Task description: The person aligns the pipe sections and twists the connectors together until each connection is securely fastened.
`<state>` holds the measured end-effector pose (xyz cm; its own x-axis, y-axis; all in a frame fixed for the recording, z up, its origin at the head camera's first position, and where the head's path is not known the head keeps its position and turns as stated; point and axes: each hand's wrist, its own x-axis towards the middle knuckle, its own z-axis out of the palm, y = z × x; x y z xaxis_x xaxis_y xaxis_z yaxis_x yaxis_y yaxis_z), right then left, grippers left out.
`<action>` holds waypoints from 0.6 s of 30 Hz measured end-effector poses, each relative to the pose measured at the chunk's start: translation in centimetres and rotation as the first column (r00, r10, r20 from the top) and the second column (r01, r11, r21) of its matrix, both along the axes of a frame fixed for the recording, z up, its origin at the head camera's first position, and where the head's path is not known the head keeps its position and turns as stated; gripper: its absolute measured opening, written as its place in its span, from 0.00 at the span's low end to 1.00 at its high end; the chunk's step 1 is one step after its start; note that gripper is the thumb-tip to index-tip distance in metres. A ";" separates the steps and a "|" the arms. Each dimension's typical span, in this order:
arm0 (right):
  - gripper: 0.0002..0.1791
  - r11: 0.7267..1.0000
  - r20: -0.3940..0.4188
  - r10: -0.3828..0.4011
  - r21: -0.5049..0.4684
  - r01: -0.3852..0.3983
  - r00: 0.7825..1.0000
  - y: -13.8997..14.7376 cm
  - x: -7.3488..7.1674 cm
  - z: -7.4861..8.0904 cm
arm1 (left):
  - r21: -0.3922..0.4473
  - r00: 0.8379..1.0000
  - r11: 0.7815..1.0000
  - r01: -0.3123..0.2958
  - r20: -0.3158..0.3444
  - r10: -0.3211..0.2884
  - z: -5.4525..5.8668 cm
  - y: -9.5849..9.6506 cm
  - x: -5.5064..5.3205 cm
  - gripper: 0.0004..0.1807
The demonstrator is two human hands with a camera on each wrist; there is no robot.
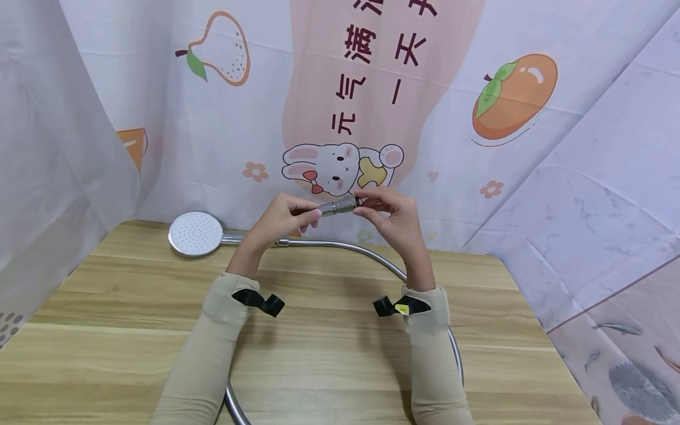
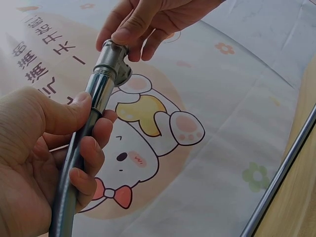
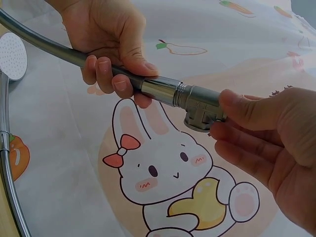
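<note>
My left hand (image 1: 284, 219) holds the end of a flexible metal shower hose (image 3: 64, 53), fingers curled round it and thumb near its smooth chrome nut (image 2: 100, 91). My right hand (image 1: 392, 213) pinches a grey metal pipe fitting (image 3: 200, 106) with a side outlet, thumb and fingers at its far end. Nut and fitting meet in line, with a few threads showing between them in the right wrist view. Both pieces are held up above the back of the table. The fitting's far end is covered by my right fingertips.
A round white shower head (image 1: 195, 234) lies at the table's back left, its handle joined to the hose's other end. From there the hose runs along the back and round behind my right forearm. A printed curtain (image 1: 223, 147) hangs right behind the wooden table (image 1: 329, 354).
</note>
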<state>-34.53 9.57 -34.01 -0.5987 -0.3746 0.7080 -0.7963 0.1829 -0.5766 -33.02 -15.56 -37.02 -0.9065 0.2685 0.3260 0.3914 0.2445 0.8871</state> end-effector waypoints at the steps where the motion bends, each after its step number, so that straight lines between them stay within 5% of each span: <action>1: 0.15 1.000 0.001 -0.002 0.001 0.002 1.000 0.0 0.0 0.0 | -0.001 1.000 1.000 -0.001 0.000 0.001 0.0 0.0 0.0 0.10; 18: 0.17 0.999 0.001 0.044 0.000 -0.044 0.999 0.0 0.0 0.0 | 0.000 1.000 1.000 -0.012 0.003 0.012 -0.2 0.1 -0.1 0.10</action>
<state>-34.54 9.55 -33.98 -0.5823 -0.4006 0.7075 -0.8030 0.1472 -0.5775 -33.10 -15.51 -37.17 -0.9103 0.2581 0.3236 0.3863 0.2494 0.8880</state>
